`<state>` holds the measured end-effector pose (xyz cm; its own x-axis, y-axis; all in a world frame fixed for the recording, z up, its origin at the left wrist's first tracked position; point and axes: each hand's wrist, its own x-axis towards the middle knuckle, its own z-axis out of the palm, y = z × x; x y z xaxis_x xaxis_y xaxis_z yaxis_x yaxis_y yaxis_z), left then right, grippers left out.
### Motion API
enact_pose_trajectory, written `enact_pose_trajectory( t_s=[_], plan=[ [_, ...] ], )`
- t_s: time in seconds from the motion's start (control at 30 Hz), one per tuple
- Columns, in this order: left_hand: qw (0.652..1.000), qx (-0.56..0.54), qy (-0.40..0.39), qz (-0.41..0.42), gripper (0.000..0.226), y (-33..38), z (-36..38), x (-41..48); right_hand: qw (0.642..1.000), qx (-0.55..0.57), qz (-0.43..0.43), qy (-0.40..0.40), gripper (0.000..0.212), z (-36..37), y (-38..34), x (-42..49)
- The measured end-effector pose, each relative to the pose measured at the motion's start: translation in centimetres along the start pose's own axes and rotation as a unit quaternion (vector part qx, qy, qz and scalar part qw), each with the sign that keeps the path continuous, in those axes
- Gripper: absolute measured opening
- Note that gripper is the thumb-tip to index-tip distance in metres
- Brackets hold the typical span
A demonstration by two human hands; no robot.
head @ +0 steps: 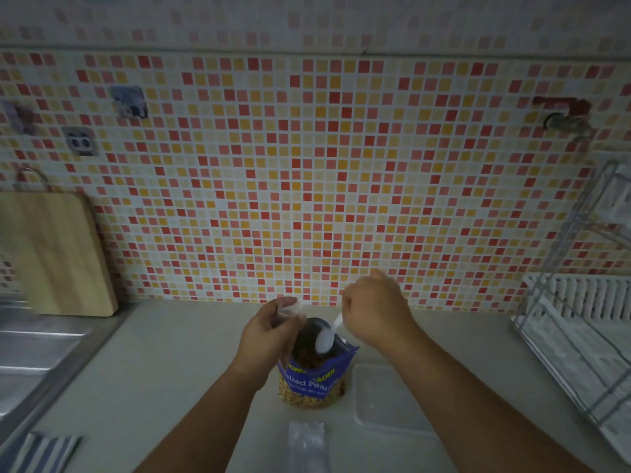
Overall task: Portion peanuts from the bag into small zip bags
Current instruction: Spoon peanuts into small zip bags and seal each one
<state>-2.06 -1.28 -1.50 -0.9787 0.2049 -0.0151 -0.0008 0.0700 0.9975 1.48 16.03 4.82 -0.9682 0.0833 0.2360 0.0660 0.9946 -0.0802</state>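
A blue bag of salted peanuts [312,380] stands open on the counter, with peanuts visible inside its mouth. My left hand [269,336] holds a small clear plastic cup [289,307] at the bag's left rim. My right hand [374,310] grips the handle of a white plastic spoon [327,339], whose bowl dips into the bag's opening. A clear small zip bag [307,438] lies flat on the counter in front of the peanut bag.
A clear plastic lid or tray [382,397] lies right of the bag. A wire dish rack [580,336] stands at the right, a wooden cutting board [54,254] leans at the left above a steel sink [34,343]. A striped cloth [47,448] lies bottom left.
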Motion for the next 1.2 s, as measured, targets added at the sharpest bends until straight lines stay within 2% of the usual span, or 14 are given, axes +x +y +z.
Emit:
enact_pose_trajectory(
  t_s=[0.07, 0.1, 0.2, 0.27, 0.33, 0.4, 0.5, 0.63, 0.77, 0.83, 0.97, 1.1, 1.17, 1.2],
  plan=[
    [0.996, -0.086, -0.015, -0.008, 0.032, 0.4, -0.2, -0.5, 0.995, -0.002, 0.011, -0.097, 0.025, 2.6, -0.5, -0.9],
    [0.992, -0.123, -0.025, -0.013, 0.032, 0.6, -0.2, -0.9, 0.994, 0.001, 0.006, -0.110, 0.027, 3.5, -0.6, -1.3],
    [0.973, -0.214, -0.073, -0.037, 0.040, 1.2, 0.0, -1.8, 0.997, 0.041, -0.001, -0.068, 0.031, 4.1, -0.3, -2.0],
    [0.962, -0.252, -0.093, -0.054, 0.039, 1.5, 0.3, -2.4, 0.989, 0.148, 0.016, -0.017, 0.031, 3.5, -0.8, -2.2],
    [0.947, -0.290, -0.119, -0.073, 0.042, 1.7, 0.6, -2.9, 0.946, 0.319, 0.050, -0.025, 0.026, 2.7, -1.9, -2.4],
    [0.935, -0.314, -0.148, -0.074, 0.048, 2.0, 1.1, -3.3, 0.877, 0.466, 0.080, -0.085, 0.021, 1.9, -3.0, -3.0],
    [0.938, -0.308, -0.143, -0.067, 0.051, 2.2, 1.7, -3.7, 0.801, 0.577, 0.112, -0.111, 0.019, 1.3, -3.5, -3.9],
    [0.967, -0.215, -0.134, -0.032, 0.050, 2.0, 1.7, -4.0, 0.769, 0.620, 0.139, -0.070, 0.014, 0.9, -3.3, -4.8],
    [0.986, -0.122, -0.109, -0.014, 0.046, 1.1, 2.0, -4.7, 0.775, 0.616, 0.135, -0.036, 0.016, 1.7, -2.8, -6.1],
    [0.988, -0.110, -0.106, -0.035, 0.040, 0.5, 2.1, -4.9, 0.777, 0.614, 0.133, -0.035, 0.015, 2.2, -2.3, -7.0],
    [0.965, -0.128, -0.186, -0.133, 0.039, -2.2, 0.9, -5.2, 0.720, 0.663, 0.167, -0.120, 0.018, 3.6, -0.4, -8.8],
    [0.943, 0.108, -0.210, -0.233, 0.023, -6.3, 0.1, -5.9, 0.703, 0.633, 0.220, -0.240, 0.023, 7.5, 1.8, -11.0],
    [0.932, 0.251, -0.158, -0.206, 0.011, -8.9, 0.4, -5.5, 0.706, 0.593, 0.276, -0.270, 0.022, 9.9, 2.4, -12.1],
    [0.919, 0.321, -0.138, -0.181, 0.016, -10.0, 0.6, -5.4, 0.711, 0.571, 0.305, -0.276, 0.021, 11.3, 2.6, -12.7]
  ],
)
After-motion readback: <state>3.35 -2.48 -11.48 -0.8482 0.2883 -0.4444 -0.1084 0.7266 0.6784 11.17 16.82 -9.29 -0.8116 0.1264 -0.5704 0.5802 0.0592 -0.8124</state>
